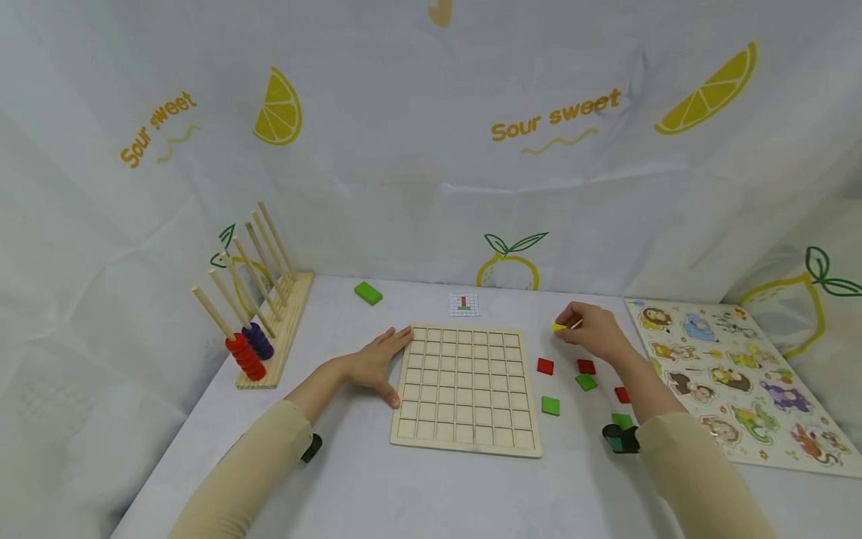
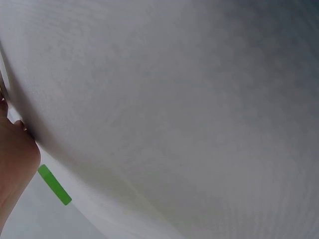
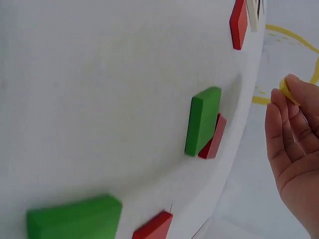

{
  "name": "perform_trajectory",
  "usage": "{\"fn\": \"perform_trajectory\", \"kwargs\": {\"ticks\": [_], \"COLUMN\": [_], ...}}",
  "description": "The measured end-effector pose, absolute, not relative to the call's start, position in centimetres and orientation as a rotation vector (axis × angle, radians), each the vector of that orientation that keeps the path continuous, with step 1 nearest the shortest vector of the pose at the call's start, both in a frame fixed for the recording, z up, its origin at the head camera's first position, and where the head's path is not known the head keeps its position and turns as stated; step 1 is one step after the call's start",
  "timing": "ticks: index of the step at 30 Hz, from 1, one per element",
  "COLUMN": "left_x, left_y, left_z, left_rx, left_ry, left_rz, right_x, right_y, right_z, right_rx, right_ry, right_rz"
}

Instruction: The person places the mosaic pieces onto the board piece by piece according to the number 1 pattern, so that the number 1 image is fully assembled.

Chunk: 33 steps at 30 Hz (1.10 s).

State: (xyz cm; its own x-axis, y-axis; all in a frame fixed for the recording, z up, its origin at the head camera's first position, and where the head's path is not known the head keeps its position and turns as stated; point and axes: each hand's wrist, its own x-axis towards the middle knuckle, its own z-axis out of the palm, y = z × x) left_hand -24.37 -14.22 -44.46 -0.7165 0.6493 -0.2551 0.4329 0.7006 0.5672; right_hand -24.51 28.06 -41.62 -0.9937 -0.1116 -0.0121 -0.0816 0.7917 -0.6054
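A square wooden grid board (image 1: 465, 389) lies flat on the table. Along its left edge rests my left hand (image 1: 375, 364), fingers spread and thumb near the lower part of that side. Beyond the board's right side, my right hand (image 1: 589, 332) pinches a small yellow tile (image 1: 558, 327) between thumb and fingertips. The right wrist view shows the same yellow tile (image 3: 286, 90) held above the table. Several loose tiles lie under and beside the right arm, among them a red tile (image 1: 545, 366) and a green tile (image 1: 550, 406). A small printed pattern card (image 1: 464, 305) lies behind the board.
To the left stands a wooden peg rack (image 1: 289, 329) with red rings (image 1: 245, 358) and blue rings (image 1: 258, 341). A green block (image 1: 368, 293) lies at the back. An animal puzzle board (image 1: 747, 397) occupies the right side. A printed white curtain (image 1: 404, 224) hangs behind the table.
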Motion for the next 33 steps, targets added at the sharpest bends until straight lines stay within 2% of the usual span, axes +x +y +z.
{"fn": "perform_trajectory", "kwargs": {"ticks": [10,33], "left_x": [-24.5,-24.4], "left_y": [-14.2,-14.2], "left_z": [-44.8,-44.4], "left_rx": [0.825,0.815], "left_ry": [2.471,2.468], "left_rz": [0.663,0.657], "right_x": [-25.0,-25.6], "right_y": [24.8,15.7], "right_z": [-42.0,-42.3], "right_rx": [-0.269,-0.237], "right_ry": [2.851,2.596], "right_rz": [-1.189,-1.537]}}
